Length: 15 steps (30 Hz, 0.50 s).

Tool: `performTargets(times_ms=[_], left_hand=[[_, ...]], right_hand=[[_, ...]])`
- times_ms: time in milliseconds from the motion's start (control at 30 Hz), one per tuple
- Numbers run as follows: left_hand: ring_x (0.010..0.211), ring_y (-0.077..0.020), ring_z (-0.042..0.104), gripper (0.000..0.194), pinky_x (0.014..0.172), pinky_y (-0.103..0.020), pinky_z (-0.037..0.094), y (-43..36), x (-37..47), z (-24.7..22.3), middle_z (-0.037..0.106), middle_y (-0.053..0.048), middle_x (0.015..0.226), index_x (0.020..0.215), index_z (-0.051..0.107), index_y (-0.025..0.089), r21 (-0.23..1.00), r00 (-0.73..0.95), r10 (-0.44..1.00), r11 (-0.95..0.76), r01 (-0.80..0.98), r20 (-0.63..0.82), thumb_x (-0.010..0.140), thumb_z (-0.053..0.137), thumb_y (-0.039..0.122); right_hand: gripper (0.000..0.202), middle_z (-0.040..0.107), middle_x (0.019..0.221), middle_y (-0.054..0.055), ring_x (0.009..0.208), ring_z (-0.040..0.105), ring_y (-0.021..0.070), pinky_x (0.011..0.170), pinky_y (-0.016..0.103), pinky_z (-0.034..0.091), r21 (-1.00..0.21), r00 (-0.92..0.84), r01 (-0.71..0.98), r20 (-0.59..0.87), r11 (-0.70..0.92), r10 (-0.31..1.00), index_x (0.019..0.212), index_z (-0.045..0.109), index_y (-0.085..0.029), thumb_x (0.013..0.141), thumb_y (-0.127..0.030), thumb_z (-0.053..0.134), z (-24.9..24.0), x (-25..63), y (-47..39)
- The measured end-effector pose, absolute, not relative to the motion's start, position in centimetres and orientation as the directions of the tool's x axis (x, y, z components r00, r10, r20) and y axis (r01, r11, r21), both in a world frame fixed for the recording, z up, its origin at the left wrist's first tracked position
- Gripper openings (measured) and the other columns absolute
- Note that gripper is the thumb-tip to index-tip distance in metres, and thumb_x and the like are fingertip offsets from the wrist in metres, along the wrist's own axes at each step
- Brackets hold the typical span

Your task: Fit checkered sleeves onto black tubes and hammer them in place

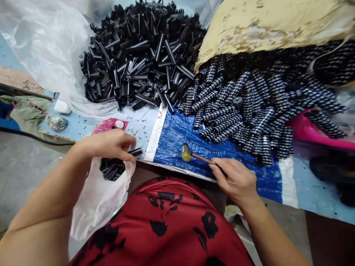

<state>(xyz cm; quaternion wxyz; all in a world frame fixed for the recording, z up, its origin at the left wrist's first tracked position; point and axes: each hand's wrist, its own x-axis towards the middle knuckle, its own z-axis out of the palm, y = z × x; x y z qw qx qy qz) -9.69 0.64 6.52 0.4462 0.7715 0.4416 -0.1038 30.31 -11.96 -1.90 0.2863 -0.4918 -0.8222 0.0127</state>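
My left hand pinches a short black plastic tube near the table's front edge, above the mouth of a white plastic bag. Inside that bag lie black tubes with pale dots. My right hand is closed round the thin handle of a small mallet, whose head has a grey end and a yellow end. The mallet head hovers over or rests on a blue woven sheet; which of the two I cannot tell.
Smooth black tubes are heaped at the back. Black tubes with rows of pale marks are piled at right, partly under a yellow worn sheet. A pink basin stands far right; a pink packet lies beyond my left hand.
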Motion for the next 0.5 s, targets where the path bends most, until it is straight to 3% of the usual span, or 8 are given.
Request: performTargets(times_ms=[100, 167, 233, 333, 433, 500], left_hand=[[0.066, -0.0197, 0.061, 0.038, 0.061, -0.029, 0.039, 1.0, -9.9, 7.3, 0.070, -0.004, 0.079, 0.099, 0.075, 0.022, 0.520, 0.575, 0.674, -0.318, 0.793, -0.464, 0.079, 0.079, 0.054], [0.089, -0.0261, 0.066, 0.035, 0.079, -0.035, 0.046, 2.1, -6.8, 6.0, 0.073, -0.011, 0.102, 0.117, 0.073, 0.019, 0.414, 0.566, 0.793, -0.448, 0.793, -0.225, 0.091, 0.067, 0.042], [0.108, -0.0322, 0.062, 0.035, 0.092, -0.044, 0.045, 3.9, -3.0, 4.1, 0.069, -0.018, 0.116, 0.125, 0.069, 0.015, 0.236, 0.538, 0.843, -0.524, 0.818, 0.005, 0.095, 0.055, 0.025], [0.123, -0.0382, 0.054, 0.034, 0.096, -0.053, 0.042, 7.2, 0.7, 1.2, 0.065, -0.021, 0.122, 0.122, 0.070, 0.016, 0.053, 0.589, 0.793, -0.602, 0.797, 0.154, 0.096, 0.048, 0.016], [0.124, -0.0384, 0.053, 0.021, 0.095, -0.055, 0.041, 10.1, 1.5, -0.9, 0.068, -0.019, 0.115, 0.094, 0.070, 0.018, 0.006, 0.652, 0.712, -0.677, 0.736, 0.258, 0.097, 0.050, 0.020], [0.124, -0.0346, 0.056, 0.020, 0.098, -0.054, 0.040, 11.3, 1.4, -1.5, 0.070, -0.016, 0.117, 0.093, 0.067, 0.018, 0.012, 0.651, 0.661, -0.705, 0.709, 0.372, 0.099, 0.048, 0.021]], right_hand=[[0.015, 0.074, 0.095, 0.006, 0.085, 0.067, 0.0200, 0.080, 0.034, 0.051, -0.262, -0.350, 0.838, 0.414, 0.478, 0.840, 0.103, 0.072, -0.017, 0.095, -0.029, 0.074, -3.0, 30.0, -11.5], [0.020, 0.074, 0.097, 0.008, 0.089, 0.066, 0.0217, 0.080, 0.035, 0.050, -0.265, -0.340, 0.844, 0.408, 0.466, 0.847, 0.105, 0.072, -0.016, 0.095, -0.033, 0.073, -3.2, 29.2, -10.9], [0.023, 0.073, 0.100, 0.010, 0.092, 0.066, 0.0225, 0.082, 0.036, 0.050, -0.290, -0.316, 0.843, 0.415, 0.453, 0.853, 0.109, 0.071, -0.015, 0.096, -0.033, 0.072, -2.8, 28.5, -10.5], [0.017, 0.074, 0.100, 0.009, 0.092, 0.067, 0.0215, 0.083, 0.036, 0.050, -0.339, -0.272, 0.839, 0.415, 0.426, 0.868, 0.110, 0.070, -0.016, 0.098, -0.027, 0.069, -1.6, 28.5, -10.6], [0.012, 0.076, 0.097, 0.006, 0.087, 0.070, 0.0190, 0.079, 0.034, 0.050, -0.381, -0.267, 0.811, 0.435, 0.444, 0.860, 0.108, 0.070, -0.018, 0.098, -0.024, 0.066, -0.4, 31.0, -10.9], [0.009, 0.076, 0.091, 0.004, 0.080, 0.069, 0.0167, 0.076, 0.032, 0.050, -0.366, -0.203, 0.828, 0.510, 0.424, 0.836, 0.104, 0.069, -0.019, 0.098, -0.017, 0.062, 0.6, 33.8, -11.0]])
